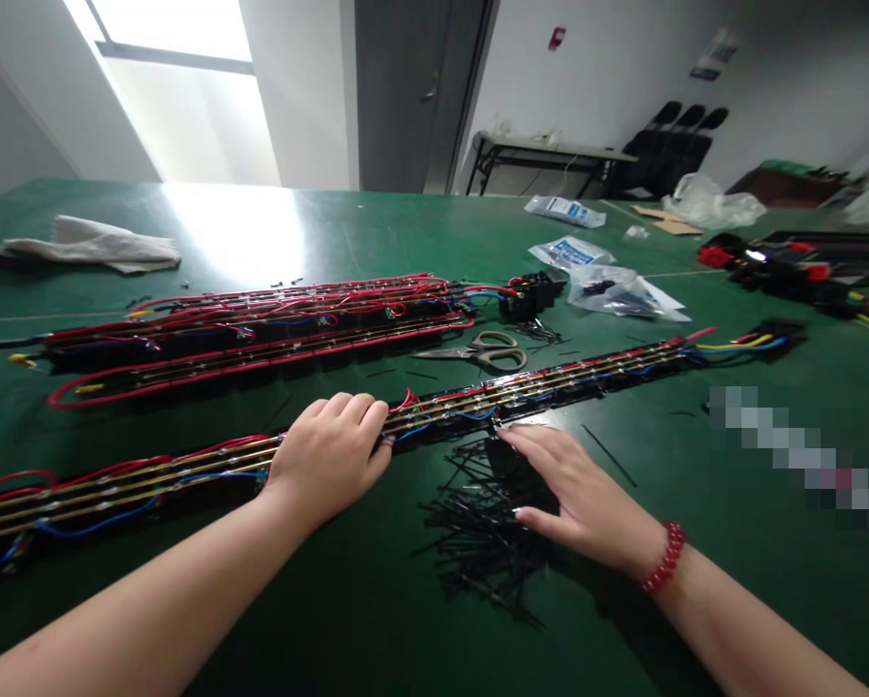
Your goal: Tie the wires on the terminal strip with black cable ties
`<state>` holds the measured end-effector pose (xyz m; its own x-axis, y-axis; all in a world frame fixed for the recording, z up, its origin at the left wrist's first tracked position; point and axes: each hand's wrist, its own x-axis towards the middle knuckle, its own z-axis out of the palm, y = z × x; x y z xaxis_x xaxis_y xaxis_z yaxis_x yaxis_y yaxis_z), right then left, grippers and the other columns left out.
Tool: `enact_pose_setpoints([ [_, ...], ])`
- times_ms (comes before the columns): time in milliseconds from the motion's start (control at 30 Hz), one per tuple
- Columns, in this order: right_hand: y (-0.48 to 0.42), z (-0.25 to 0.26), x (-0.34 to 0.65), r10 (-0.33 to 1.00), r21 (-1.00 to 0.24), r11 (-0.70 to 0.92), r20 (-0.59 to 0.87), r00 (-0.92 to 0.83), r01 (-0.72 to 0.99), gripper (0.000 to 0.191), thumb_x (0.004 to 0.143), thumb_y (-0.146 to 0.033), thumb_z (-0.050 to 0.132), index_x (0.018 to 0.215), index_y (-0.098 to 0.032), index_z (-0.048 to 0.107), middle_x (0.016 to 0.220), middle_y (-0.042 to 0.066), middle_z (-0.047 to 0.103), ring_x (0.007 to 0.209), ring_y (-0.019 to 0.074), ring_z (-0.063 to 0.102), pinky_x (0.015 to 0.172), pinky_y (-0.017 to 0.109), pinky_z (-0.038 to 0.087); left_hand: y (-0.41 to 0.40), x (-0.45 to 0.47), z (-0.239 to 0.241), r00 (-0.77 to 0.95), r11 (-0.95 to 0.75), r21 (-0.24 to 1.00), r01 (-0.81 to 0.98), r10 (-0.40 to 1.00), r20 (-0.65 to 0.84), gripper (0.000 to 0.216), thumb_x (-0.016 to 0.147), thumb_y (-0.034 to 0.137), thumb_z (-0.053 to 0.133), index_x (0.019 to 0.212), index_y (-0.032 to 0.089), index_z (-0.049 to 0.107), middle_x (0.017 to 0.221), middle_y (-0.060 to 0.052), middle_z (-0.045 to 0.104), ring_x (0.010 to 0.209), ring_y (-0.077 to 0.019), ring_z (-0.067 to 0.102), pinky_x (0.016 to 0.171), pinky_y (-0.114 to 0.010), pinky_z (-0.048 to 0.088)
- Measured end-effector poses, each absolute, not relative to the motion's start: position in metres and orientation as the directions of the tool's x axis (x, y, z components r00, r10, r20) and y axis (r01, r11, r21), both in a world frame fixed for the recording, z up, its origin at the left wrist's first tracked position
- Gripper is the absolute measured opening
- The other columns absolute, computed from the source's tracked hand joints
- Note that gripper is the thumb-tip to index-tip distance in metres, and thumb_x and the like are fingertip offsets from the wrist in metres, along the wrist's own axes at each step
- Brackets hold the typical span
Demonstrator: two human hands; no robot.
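A long wire harness with red, yellow and blue wires on black blocks runs across the green table. My left hand rests on its middle, fingers curled over the wires. Just to the right, my right hand lies flat with fingers stretched out over a pile of black cable ties, below the harness. A red bead bracelet is on my right wrist.
A second, bundled harness lies farther back. Scissors sit between the two harnesses. Plastic bags and more black and red parts are at the right. A white cloth lies at the far left.
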<state>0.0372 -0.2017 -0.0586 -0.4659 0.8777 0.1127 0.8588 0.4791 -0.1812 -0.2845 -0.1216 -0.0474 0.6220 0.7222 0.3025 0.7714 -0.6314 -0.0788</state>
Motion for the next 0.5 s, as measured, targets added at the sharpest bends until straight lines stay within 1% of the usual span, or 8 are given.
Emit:
enact_pose_setpoints([
  [100, -0.204, -0.061, 0.032, 0.906, -0.182, 0.424, 0.086, -0.415, 0.887, 0.075, 0.091, -0.069, 0.044, 0.146, -0.018, 0.045, 0.143, 0.019, 0.053, 0.134, 0.0343, 0.049, 0.110, 0.057, 0.043, -0.122, -0.285, -0.048, 0.623, -0.632, -0.076, 0.771, 0.724, 0.297, 0.022, 0.096, 0.032, 0.049, 0.109, 0.019, 0.061, 0.113, -0.006, 0.070, 0.100, -0.0269, 0.066, 0.076, -0.042, 0.050],
  [200, -0.211, -0.059, 0.019, 0.918, -0.181, 0.396, 0.099, -0.384, 0.900, 0.069, 0.091, -0.067, 0.046, 0.137, -0.016, 0.052, 0.137, 0.020, 0.056, 0.130, 0.0346, 0.051, 0.108, 0.057, 0.045, -0.122, -0.285, -0.048, 0.621, -0.631, -0.074, 0.773, 0.726, 0.296, 0.022, 0.096, 0.032, 0.049, 0.109, 0.019, 0.061, 0.112, -0.007, 0.070, 0.100, -0.0272, 0.066, 0.077, -0.042, 0.050],
  [267, -0.216, -0.056, 0.010, 0.914, -0.177, 0.401, 0.143, -0.379, 0.899, 0.060, 0.092, -0.063, 0.048, 0.130, -0.017, 0.057, 0.132, 0.019, 0.060, 0.125, 0.0338, 0.055, 0.106, 0.055, 0.047, -0.122, -0.285, -0.047, 0.622, -0.632, -0.073, 0.772, 0.725, 0.296, 0.022, 0.096, 0.032, 0.049, 0.109, 0.019, 0.061, 0.110, -0.006, 0.070, 0.099, -0.0273, 0.066, 0.077, -0.042, 0.050],
  [367, -0.221, -0.054, 0.012, 0.894, -0.155, 0.405, 0.276, -0.354, 0.901, 0.050, 0.092, -0.059, 0.049, 0.126, -0.023, 0.058, 0.127, 0.014, 0.064, 0.119, 0.0313, 0.059, 0.104, 0.050, 0.048, -0.121, -0.285, -0.047, 0.627, -0.637, -0.074, 0.768, 0.722, 0.294, 0.023, 0.095, 0.031, 0.049, 0.109, 0.019, 0.061, 0.110, -0.007, 0.070, 0.098, -0.0274, 0.066, 0.077, -0.042, 0.050],
  [400, -0.221, -0.055, 0.019, 0.892, -0.146, 0.382, 0.314, -0.324, 0.912, 0.049, 0.093, -0.058, 0.048, 0.127, -0.024, 0.057, 0.127, 0.013, 0.064, 0.120, 0.0315, 0.059, 0.107, 0.052, 0.046, -0.121, -0.285, -0.047, 0.628, -0.638, -0.075, 0.767, 0.720, 0.295, 0.023, 0.095, 0.031, 0.049, 0.109, 0.019, 0.061, 0.110, -0.007, 0.070, 0.099, -0.0274, 0.066, 0.077, -0.042, 0.050],
  [433, -0.220, -0.056, 0.030, 0.895, -0.142, 0.348, 0.344, -0.283, 0.927, 0.048, 0.096, -0.054, 0.043, 0.129, -0.022, 0.055, 0.128, 0.015, 0.063, 0.123, 0.0330, 0.057, 0.109, 0.057, 0.042, -0.121, -0.285, -0.047, 0.628, -0.638, -0.076, 0.766, 0.720, 0.295, 0.023, 0.095, 0.032, 0.049, 0.110, 0.019, 0.061, 0.110, -0.007, 0.070, 0.099, -0.0275, 0.065, 0.077, -0.042, 0.050],
  [467, -0.220, -0.058, 0.042, 0.903, -0.141, 0.277, 0.376, -0.208, 0.950, 0.049, 0.097, -0.052, 0.040, 0.131, -0.019, 0.054, 0.132, 0.018, 0.060, 0.127, 0.0358, 0.054, 0.110, 0.061, 0.040, -0.121, -0.285, -0.047, 0.628, -0.637, -0.075, 0.767, 0.720, 0.296, 0.023, 0.095, 0.032, 0.049, 0.110, 0.019, 0.061, 0.111, -0.007, 0.069, 0.099, -0.0275, 0.065, 0.077, -0.042, 0.050],
  [500, -0.219, -0.061, 0.055, 0.917, -0.137, 0.170, 0.384, -0.106, 0.976, 0.052, 0.097, -0.053, 0.039, 0.131, -0.018, 0.054, 0.136, 0.019, 0.058, 0.130, 0.0368, 0.053, 0.110, 0.062, 0.040, -0.121, -0.286, -0.047, 0.627, -0.638, -0.074, 0.767, 0.721, 0.295, 0.023, 0.096, 0.032, 0.048, 0.110, 0.019, 0.061, 0.110, -0.007, 0.069, 0.099, -0.0276, 0.065, 0.077, -0.042, 0.050],
])
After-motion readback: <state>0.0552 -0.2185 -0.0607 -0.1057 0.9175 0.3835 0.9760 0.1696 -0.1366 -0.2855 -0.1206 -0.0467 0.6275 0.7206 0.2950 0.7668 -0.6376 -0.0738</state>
